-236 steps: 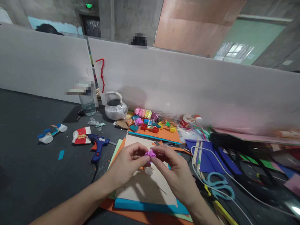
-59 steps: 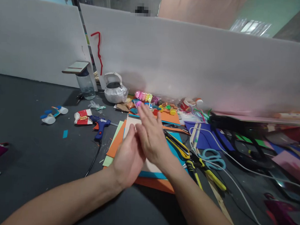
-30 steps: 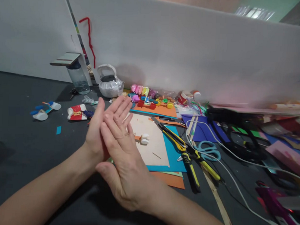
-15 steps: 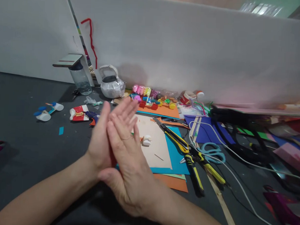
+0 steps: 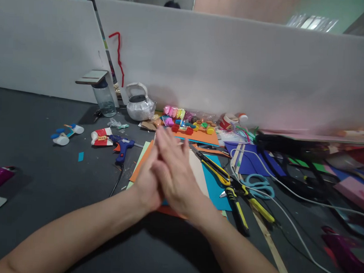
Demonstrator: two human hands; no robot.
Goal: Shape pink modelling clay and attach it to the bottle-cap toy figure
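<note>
We press left hand [image 5: 147, 187] to right hand [image 5: 176, 174], inside hidden; nearer the right, the utility knife [image 5: 213, 168] slants to the paper stack [image 5: 215, 189]'s right edge.

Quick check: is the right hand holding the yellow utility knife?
No, the right hand is against the left hand, while the utility knife lies to their right, partly over the blue sheet.

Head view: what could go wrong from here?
The cutter lies with its tip close to the right hand; if the blade is out, a sweep could nick skin.
The glue gun points towards the sheets; if hot, it might mark them.
Anything between right and left hand is hidden; pressure could flatten it.
</note>
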